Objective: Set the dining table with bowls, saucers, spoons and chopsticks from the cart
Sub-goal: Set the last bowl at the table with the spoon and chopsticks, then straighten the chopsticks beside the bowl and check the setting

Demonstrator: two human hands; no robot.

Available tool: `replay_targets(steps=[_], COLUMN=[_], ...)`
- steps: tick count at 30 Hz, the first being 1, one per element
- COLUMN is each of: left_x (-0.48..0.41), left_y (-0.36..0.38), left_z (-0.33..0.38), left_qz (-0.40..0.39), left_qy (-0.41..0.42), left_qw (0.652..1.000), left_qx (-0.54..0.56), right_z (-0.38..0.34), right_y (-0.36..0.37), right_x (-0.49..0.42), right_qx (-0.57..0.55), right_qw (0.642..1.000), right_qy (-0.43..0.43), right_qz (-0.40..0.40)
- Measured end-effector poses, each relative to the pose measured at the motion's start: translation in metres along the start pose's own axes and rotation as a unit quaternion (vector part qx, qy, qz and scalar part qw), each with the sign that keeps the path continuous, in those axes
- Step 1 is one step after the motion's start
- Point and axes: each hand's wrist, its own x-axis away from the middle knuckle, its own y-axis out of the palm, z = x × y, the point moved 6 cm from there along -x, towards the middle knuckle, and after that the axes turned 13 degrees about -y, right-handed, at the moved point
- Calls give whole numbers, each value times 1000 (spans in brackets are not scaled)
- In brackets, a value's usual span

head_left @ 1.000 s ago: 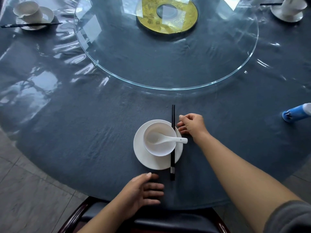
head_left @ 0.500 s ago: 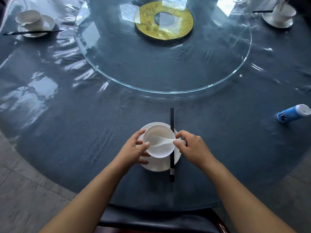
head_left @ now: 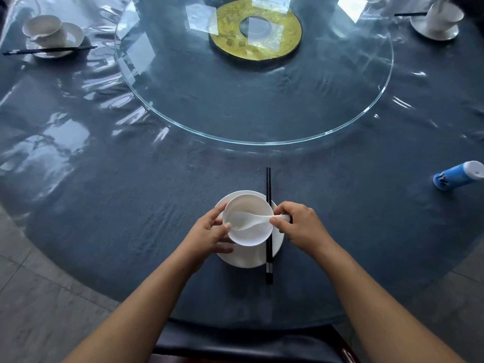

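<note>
The right hand [head_left: 301,226] pinches the handle of the small white china spoon [head_left: 251,222] between thumb and finger. The left hand [head_left: 209,231] holds the left side of the round white china bowl [head_left: 246,238], with its fingers curled round the rim. A second ago the left hand lay flat on the table edge and the right hand was up beside the chopsticks. Now both have come in to the bowl.

The spoon lies in the bowl with its handle sticking out to the right. The bowl sits on the flat white saucer [head_left: 251,259]. The two thin black chopsticks [head_left: 268,184] lie across the right side of the saucer, under the spoon handle.

All of this is at the near edge of the big round table with the dark blue cloth [head_left: 131,205]. This place looks almost done; I think the hands are just putting the spoon and bowl straight. Two more set places [head_left: 49,35] [head_left: 437,22] are far off.
</note>
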Motion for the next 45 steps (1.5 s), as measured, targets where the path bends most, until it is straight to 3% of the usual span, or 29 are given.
replay_targets(steps=[10, 15, 19, 23, 29, 36, 40, 45], left_x=[-1, 15, 45, 88, 156, 243, 282, 315], left_y=[-7, -22, -44, -84, -189, -377, -497, -609], left_z=[-2, 9, 31, 52, 42, -24, -65, -87], left_qz=[21, 65, 99, 153, 267, 404, 446, 463], left_qy=[-23, -29, 4, 43, 59, 24, -13, -30], left_qw=[1000, 995, 985, 974, 938, 873, 845, 842], left_qx=[5, -66, -139, -159, -215, -271, -295, -277], right_z=[6, -7, -53, -117, -230, -386, -470, -549], right_y=[-2, -39, -60, -40, 69, 259, 372, 465], right_x=[6, 15, 9, -12, -46, -75, -89, -109], right_qx=[-66, 82, 129, 159, 189, 233, 247, 248], right_qw=[997, 995, 989, 981, 955, 900, 879, 869], right_qy=[41, 20, -39, -107, -210, -314, -343, -365], right_qz=[18, 43, 62, 27, -85, -191, -221, -224])
